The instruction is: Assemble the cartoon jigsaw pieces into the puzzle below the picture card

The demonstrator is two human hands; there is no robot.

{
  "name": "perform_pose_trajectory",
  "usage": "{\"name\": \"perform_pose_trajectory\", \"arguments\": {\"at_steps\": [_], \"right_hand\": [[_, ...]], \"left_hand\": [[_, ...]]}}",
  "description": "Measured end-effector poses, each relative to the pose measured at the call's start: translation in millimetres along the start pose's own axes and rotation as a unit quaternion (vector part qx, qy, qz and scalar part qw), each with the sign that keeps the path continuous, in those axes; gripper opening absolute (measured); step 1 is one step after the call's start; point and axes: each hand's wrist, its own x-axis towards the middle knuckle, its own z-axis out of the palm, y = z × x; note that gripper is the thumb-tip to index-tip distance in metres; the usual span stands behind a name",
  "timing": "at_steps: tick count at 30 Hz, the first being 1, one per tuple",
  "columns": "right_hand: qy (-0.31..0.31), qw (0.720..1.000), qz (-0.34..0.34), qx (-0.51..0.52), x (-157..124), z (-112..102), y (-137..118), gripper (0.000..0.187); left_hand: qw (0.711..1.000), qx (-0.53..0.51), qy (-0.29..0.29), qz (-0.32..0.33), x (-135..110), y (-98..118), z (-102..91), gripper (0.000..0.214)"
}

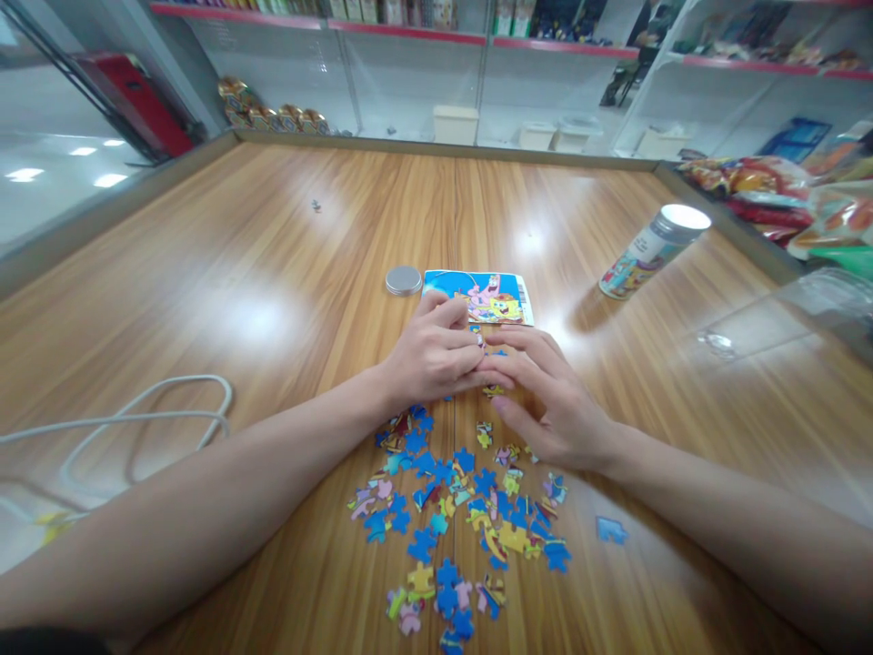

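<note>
My left hand point(436, 353) is closed, its fingers curled over the tabletop just below a picture card point(505, 300) showing a pink and a yellow cartoon figure. Whatever those fingers hold is hidden. A small puzzle piece point(480, 341) shows between the two hands; I cannot tell whether it is gripped or lies on the table. My right hand point(552, 400) has its fingers apart and stretched towards the left one, their tips meeting it. Beneath and in front of both hands lie many loose jigsaw pieces point(446, 600), blue, yellow and pink. One blue piece point(610, 529) sits apart at the right.
A round metal lid point(404, 280) lies left of the card. To the right stands a printed cylindrical can point(647, 255). A white cable point(156, 414) loops at the left. Bagged goods point(764, 196) border the table's right edge, and shelves point(409, 35) run behind it.
</note>
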Motion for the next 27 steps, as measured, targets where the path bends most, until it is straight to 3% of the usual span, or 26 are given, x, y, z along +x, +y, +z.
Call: {"name": "perform_pose_trajectory", "arguments": {"at_steps": [12,27], "right_hand": [[0.016,1.0,0.0,0.004,-1.1,2.7,2.2,0.043],[0.009,1.0,0.01,0.008,-2.1,3.6,2.8,0.05]], "left_hand": [[1.0,-0.012,-0.002,0.005,1.6,2.0,2.5,0.046],[0.999,-0.016,-0.022,-0.045,2.5,4.3,1.7,0.043]]}}
